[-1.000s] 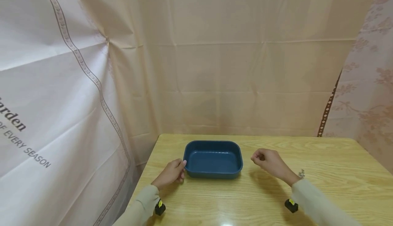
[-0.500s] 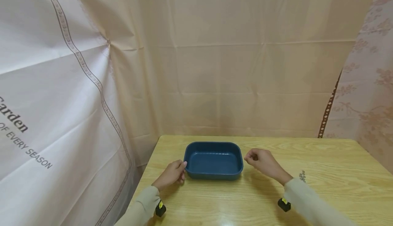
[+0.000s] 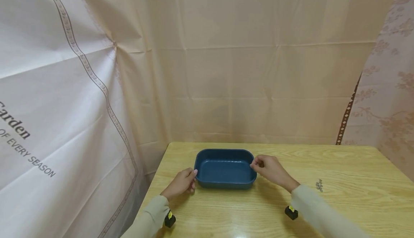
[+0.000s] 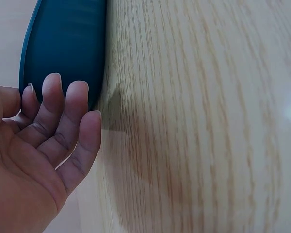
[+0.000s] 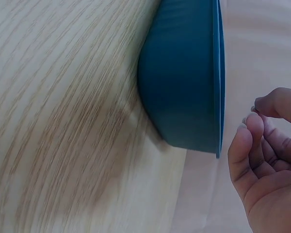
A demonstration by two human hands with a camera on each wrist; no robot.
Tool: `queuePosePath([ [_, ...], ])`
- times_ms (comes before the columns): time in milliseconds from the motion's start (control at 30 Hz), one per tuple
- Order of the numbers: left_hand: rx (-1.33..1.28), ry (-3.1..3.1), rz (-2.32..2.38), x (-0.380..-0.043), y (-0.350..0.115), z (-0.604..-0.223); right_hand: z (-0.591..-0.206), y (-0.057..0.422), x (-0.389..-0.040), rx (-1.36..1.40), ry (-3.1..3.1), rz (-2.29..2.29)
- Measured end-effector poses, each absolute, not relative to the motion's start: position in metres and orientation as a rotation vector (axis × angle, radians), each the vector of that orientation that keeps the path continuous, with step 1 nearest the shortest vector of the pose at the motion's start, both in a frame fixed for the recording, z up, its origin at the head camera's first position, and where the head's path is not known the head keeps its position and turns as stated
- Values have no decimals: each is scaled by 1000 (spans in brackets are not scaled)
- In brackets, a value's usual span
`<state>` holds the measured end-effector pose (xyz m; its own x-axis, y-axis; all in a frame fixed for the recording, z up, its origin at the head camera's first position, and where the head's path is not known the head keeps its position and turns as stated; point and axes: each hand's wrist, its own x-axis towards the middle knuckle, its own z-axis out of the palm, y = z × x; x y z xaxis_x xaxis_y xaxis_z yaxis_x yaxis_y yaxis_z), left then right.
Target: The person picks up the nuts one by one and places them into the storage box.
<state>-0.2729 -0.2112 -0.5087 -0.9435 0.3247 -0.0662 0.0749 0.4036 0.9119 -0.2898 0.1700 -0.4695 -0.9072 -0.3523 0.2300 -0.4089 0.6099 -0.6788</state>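
A deep blue rectangular dish [image 3: 225,186] stands on the wooden table. My left hand [image 3: 181,184] pinches its left rim between thumb and index finger; in the left wrist view, the other fingers of that hand [image 4: 43,141] are loosely bent against its outer wall. At the opposite side, my right hand [image 3: 271,169] has its fingertips at the right rim, slightly over the inside. Thumb and fingers of this hand [image 5: 271,160] are curled together in the right wrist view, above the rim and apart from it. Anything small between those fingertips is hidden.
Several small grey pieces [image 3: 319,185], too small to identify, lie on the table [image 3: 355,191] right of the right forearm. Beige cloth [image 3: 226,87] hangs behind the table, with printed white cloth [image 3: 64,123] at the left. Black wrist cameras hang below both sleeves.
My right hand has moved left, from beside the dish to its right rim, with its fingers still curled together. The left hand and the dish have stayed in place.
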Motion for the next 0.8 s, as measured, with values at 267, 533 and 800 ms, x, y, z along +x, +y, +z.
queuePosePath([
  [267,349,2424,1567,-273,-211,-509,-468,156,-291,677,-2757,1180],
  [533,351,2407,1586,-273,-212,-510,-467,146,-291,755,-2736,1202],
  [800,349,2410,1583,-273,-212,-510,-465,134,-291,789,-2732,1244],
])
